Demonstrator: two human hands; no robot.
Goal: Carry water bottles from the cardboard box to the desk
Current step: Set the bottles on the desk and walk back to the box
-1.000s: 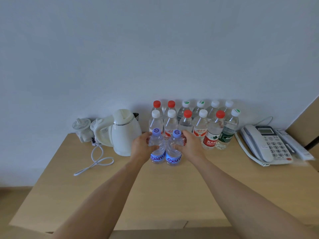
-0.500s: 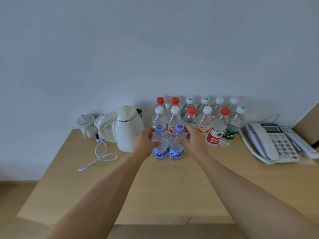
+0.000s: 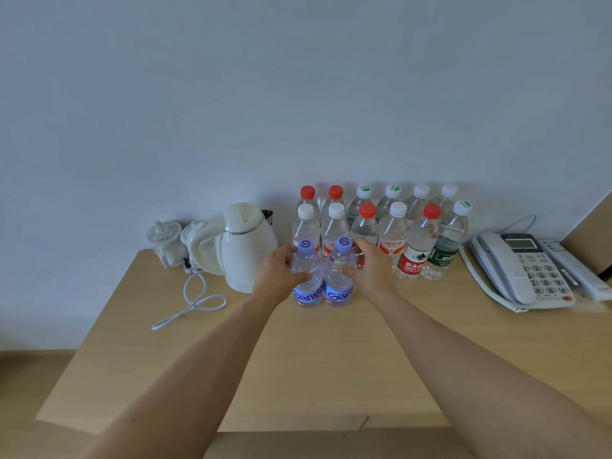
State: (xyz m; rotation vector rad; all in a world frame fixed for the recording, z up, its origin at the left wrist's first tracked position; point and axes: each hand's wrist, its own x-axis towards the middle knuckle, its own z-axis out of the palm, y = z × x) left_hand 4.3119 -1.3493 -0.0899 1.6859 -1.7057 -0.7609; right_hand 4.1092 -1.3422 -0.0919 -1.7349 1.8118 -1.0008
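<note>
Two purple-capped bottles, the left bottle (image 3: 307,276) and the right bottle (image 3: 339,274), stood touching on the tabletop (image 3: 298,359). I saw my left hand (image 3: 276,276) curled around one and my right hand (image 3: 371,271) around the other. Twelve more bottles (image 3: 394,233) stood at 12 o'clock behind them, the kettle (image 3: 245,246) at 9 o'clock.

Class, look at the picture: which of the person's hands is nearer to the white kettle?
Left. The left hand, gripping a purple-capped bottle, sits right beside the kettle; the right hand is farther off, beyond both bottles.
</note>
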